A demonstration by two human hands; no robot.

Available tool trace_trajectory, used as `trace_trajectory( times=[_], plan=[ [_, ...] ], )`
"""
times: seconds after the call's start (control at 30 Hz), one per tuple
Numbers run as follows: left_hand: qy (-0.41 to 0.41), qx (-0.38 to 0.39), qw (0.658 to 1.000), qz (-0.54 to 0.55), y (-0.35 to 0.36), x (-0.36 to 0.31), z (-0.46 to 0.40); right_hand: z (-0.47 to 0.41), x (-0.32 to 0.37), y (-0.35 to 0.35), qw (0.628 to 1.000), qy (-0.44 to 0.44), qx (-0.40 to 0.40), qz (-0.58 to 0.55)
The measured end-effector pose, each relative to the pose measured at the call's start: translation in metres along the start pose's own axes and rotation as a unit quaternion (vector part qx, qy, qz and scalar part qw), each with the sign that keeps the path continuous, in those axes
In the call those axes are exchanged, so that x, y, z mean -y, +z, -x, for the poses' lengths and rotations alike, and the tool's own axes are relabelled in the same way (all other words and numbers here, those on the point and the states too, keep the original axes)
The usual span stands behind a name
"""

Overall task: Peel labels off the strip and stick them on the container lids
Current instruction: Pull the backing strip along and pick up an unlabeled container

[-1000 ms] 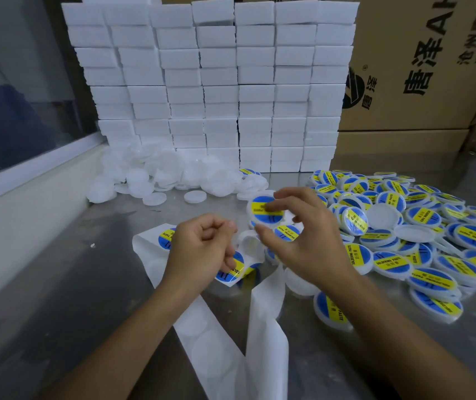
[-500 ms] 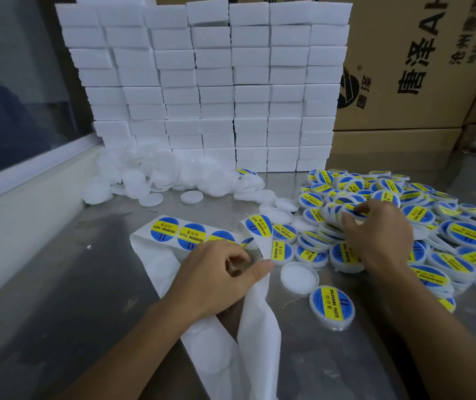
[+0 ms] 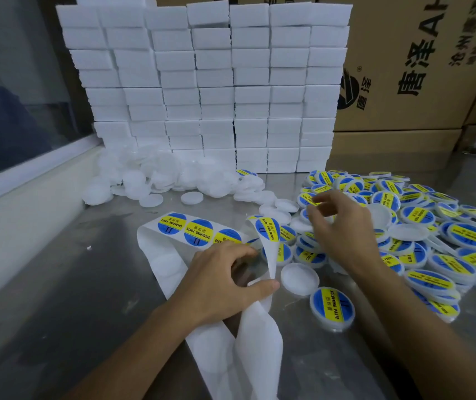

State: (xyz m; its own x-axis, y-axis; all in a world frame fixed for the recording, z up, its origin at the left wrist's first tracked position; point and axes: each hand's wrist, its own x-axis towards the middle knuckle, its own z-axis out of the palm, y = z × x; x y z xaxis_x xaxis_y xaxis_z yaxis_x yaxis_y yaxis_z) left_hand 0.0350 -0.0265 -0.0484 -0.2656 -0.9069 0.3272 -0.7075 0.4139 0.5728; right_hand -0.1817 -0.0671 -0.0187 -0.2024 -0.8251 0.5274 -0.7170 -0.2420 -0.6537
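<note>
1. Where the strip (image 3: 202, 235) folds over at table centre, it is pinched by the left hand (image 3: 225, 281) between thumb and curled fingers; its long axis runs from upper left down toward the viewer, and the next label (image 3: 267, 228) stands curled upward at the fold.
2. Nothing is held by the right hand (image 3: 343, 226), which hovers with loosely spread fingers over the labelled lids (image 3: 421, 235).
3. A bare lid (image 3: 299, 277) lies just beside the left thumb.
4. Risk is judged: the lifted label could fold onto itself or onto the backing, should the strip be tugged while the peel is unsupported.
</note>
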Motion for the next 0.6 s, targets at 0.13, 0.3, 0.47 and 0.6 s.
trace_trajectory(
  times=[0.13,0.3,0.47,0.6],
  plan=[
    [0.006,0.004,1.000,0.013,-0.002,0.002,0.000,0.017,0.025,0.012,0.987,-0.060,0.135,-0.071],
    [0.012,0.024,0.999,0.016,-0.002,0.003,-0.001,0.021,0.030,0.018,0.974,-0.034,0.191,-0.113],
    [0.016,0.034,0.999,0.039,-0.003,0.001,-0.002,0.019,0.035,0.019,0.962,0.009,0.173,-0.212],
    [-0.019,0.011,0.996,0.090,-0.004,-0.001,-0.001,0.021,0.037,0.019,0.948,0.025,0.179,-0.262]
  ],
)
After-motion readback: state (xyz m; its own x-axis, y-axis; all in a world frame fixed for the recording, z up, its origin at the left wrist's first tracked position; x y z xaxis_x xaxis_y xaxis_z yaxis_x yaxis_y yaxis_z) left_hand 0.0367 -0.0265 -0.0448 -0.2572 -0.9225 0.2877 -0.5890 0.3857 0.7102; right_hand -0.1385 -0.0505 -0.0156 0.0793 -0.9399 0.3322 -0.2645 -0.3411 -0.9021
